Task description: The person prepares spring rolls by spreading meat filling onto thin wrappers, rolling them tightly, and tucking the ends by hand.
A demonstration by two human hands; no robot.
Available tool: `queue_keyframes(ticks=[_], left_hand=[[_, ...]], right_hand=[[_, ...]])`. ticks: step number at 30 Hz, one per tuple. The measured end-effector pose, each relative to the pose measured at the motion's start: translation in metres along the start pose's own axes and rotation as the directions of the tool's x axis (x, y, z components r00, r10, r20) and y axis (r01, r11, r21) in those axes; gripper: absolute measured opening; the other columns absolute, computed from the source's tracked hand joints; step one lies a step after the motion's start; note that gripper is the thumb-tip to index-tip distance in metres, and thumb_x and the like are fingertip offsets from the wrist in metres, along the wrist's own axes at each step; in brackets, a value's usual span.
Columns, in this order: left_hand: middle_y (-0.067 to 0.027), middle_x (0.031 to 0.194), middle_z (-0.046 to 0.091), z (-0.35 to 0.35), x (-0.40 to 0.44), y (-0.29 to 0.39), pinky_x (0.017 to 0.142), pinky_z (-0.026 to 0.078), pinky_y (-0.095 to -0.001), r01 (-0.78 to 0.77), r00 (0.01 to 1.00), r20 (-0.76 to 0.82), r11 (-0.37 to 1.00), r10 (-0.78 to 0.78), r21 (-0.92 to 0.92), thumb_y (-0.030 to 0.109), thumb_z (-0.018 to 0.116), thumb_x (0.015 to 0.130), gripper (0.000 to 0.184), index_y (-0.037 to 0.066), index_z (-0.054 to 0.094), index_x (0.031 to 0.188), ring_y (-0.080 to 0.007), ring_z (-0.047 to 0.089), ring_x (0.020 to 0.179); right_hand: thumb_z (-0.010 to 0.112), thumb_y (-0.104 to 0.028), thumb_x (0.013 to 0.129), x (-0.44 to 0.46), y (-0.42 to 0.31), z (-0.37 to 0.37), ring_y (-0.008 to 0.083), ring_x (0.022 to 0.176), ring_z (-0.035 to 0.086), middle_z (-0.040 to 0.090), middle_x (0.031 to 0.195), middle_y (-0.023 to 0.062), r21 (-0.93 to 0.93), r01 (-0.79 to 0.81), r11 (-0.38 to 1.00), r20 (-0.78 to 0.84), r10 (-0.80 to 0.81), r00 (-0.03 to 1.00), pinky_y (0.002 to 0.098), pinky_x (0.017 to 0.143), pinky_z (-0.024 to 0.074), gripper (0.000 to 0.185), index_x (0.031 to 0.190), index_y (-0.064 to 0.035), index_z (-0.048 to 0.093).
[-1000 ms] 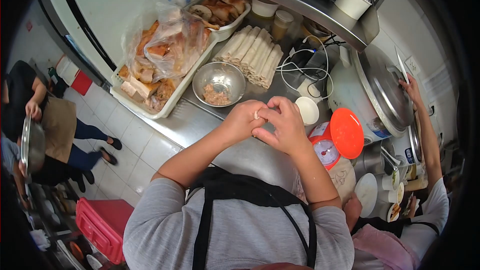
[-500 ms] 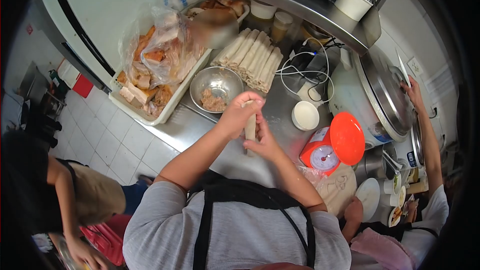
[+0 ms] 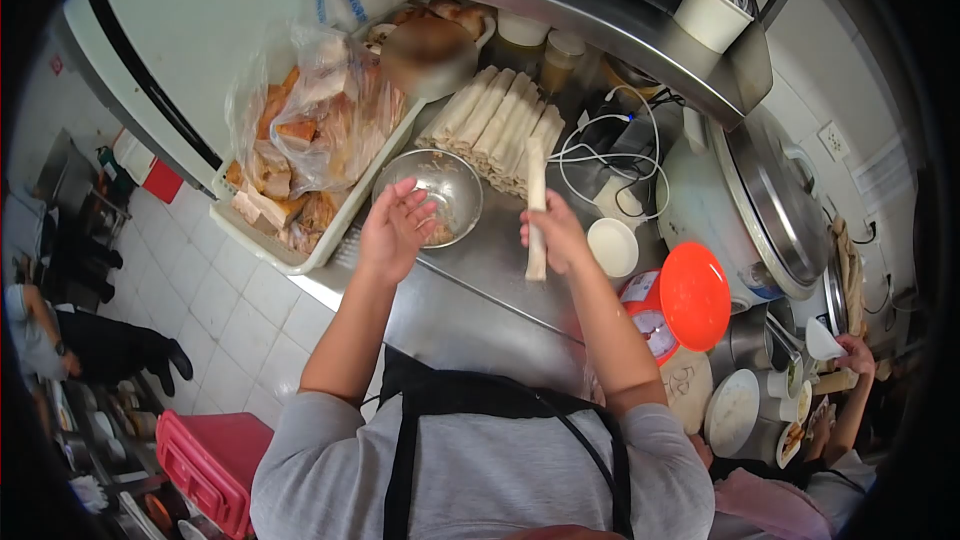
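Note:
My right hand (image 3: 558, 232) grips a long, pale, uncooked spring roll (image 3: 537, 165) upright, with its upper end close to the right side of a stack of similar rolls (image 3: 485, 130). My left hand (image 3: 395, 230) is open, palm up and fingers apart, with nothing in it. It overlaps the left side of a steel bowl (image 3: 465, 175) in the view; I cannot tell whether they touch. Some minced meat filling (image 3: 440, 233) shows in the bowl, partly hidden by the fingers.
A white tray (image 3: 325, 245) of meat chunks and plastic bags stands left. Right are a white cup (image 3: 612, 247), cables (image 3: 655, 155), a red scale (image 3: 695, 295) and a large lidded pot (image 3: 690, 200). A shelf edge (image 3: 560, 25) overhangs the back. A co-worker's hand (image 3: 855, 353) holds a white container.
My hands have parted: the right carried the spring roll up and right toward the stack, the left moved to the bowl. The co-worker's hand left the pot lid; the person at left is gone.

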State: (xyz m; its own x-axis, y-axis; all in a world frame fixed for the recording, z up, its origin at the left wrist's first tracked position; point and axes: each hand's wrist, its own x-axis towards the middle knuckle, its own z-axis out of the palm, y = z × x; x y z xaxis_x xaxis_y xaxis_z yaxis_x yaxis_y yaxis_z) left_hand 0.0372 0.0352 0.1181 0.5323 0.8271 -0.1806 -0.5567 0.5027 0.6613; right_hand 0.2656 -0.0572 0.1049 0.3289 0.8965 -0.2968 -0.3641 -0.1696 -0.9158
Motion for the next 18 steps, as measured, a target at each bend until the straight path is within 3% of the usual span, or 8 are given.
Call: queue_keyframes(ticks=[3, 4, 7, 8, 11, 12, 18], left_hand=[[-0.0035, 0.100, 0.052, -0.009, -0.002, 0.004, 0.077, 0.041, -0.0327, -0.020, 1.000, 0.005, 1.000, 0.020, -0.007, 0.035, 0.046, 0.090, 0.032, 0.010, 0.049, 0.109, -0.0177, 0.052, 0.091], [-0.0034, 0.100, 0.052, -0.010, -0.002, 0.004, 0.077, 0.041, -0.0325, -0.020, 1.000, 0.012, 1.000, 0.020, -0.004, 0.034, 0.046, 0.090, 0.031, 0.010, 0.049, 0.109, -0.0175, 0.052, 0.091], [-0.0042, 0.101, 0.053, -0.013, -0.004, 0.004, 0.075, 0.043, -0.0312, -0.044, 0.999, 0.001, 0.999, 0.044, 0.029, 0.033, 0.045, 0.090, 0.030, 0.010, 0.050, 0.109, -0.0179, 0.054, 0.091], [-0.0046, 0.101, 0.054, -0.015, -0.004, 0.004, 0.075, 0.044, -0.0306, -0.058, 0.998, -0.006, 0.997, 0.059, 0.044, 0.033, 0.045, 0.090, 0.030, 0.010, 0.050, 0.108, -0.0181, 0.054, 0.091], [-0.0041, 0.101, 0.054, -0.024, -0.008, 0.005, 0.074, 0.045, -0.0306, -0.090, 0.996, 0.008, 0.993, 0.090, 0.082, 0.031, 0.045, 0.090, 0.028, 0.010, 0.050, 0.108, -0.0179, 0.054, 0.091], [-0.0042, 0.101, 0.054, -0.026, -0.006, 0.005, 0.074, 0.044, -0.0304, -0.086, 0.996, 0.025, 0.994, 0.085, 0.072, 0.030, 0.046, 0.090, 0.027, 0.010, 0.050, 0.108, -0.0174, 0.054, 0.090], [-0.0052, 0.095, 0.058, -0.014, 0.000, -0.014, 0.072, 0.045, -0.0294, -0.010, 0.968, 0.251, 0.997, -0.009, 0.076, 0.026, 0.046, 0.091, 0.025, 0.008, 0.050, 0.108, -0.0167, 0.056, 0.083]], right_hand=[[0.051, 0.000, 0.079, 0.059, -0.022, -0.011, 0.0154, 0.061, 0.051, 0.048, 0.075, 0.0061, -0.055, 0.110, 0.992, -0.019, -0.111, 0.994, 0.0307, 0.051, 0.0466, 0.034, 0.111, -0.0022, 0.039], [0.050, -0.003, 0.079, 0.084, -0.026, -0.015, 0.0159, 0.064, 0.053, 0.055, 0.087, 0.0103, -0.131, 0.115, 0.985, -0.070, -0.125, 0.990, 0.0305, 0.052, 0.0462, 0.043, 0.120, 0.0002, 0.038], [0.047, -0.004, 0.080, 0.143, -0.020, -0.028, 0.0203, 0.081, 0.056, 0.057, 0.098, 0.0122, -0.438, 0.207, 0.875, -0.116, -0.283, 0.952, 0.0307, 0.074, 0.0460, 0.044, 0.123, 0.0004, 0.040], [0.048, -0.005, 0.080, 0.146, -0.016, -0.027, 0.0205, 0.097, 0.055, 0.055, 0.115, 0.0143, -0.490, 0.095, 0.867, -0.231, -0.234, 0.944, 0.0275, 0.086, 0.0404, 0.052, 0.130, 0.0013, 0.038], [0.050, -0.009, 0.077, 0.113, -0.014, -0.013, 0.0235, 0.102, 0.055, 0.058, 0.111, 0.0189, -0.582, 0.067, 0.811, -0.153, -0.190, 0.970, 0.0278, 0.090, 0.0387, 0.052, 0.128, 0.0016, 0.042], [0.050, -0.009, 0.079, 0.112, -0.004, -0.014, 0.0185, 0.100, 0.056, 0.059, 0.110, 0.0159, -0.649, 0.159, 0.744, -0.110, -0.299, 0.948, 0.0254, 0.086, 0.0411, 0.044, 0.122, 0.0008, 0.050], [0.053, -0.007, 0.085, 0.014, 0.022, -0.030, 0.0138, 0.095, 0.056, 0.061, 0.106, 0.0096, -0.377, 0.189, 0.907, 0.066, -0.177, 0.982, 0.0259, 0.084, 0.0437, 0.030, 0.114, -0.0011, 0.055]])
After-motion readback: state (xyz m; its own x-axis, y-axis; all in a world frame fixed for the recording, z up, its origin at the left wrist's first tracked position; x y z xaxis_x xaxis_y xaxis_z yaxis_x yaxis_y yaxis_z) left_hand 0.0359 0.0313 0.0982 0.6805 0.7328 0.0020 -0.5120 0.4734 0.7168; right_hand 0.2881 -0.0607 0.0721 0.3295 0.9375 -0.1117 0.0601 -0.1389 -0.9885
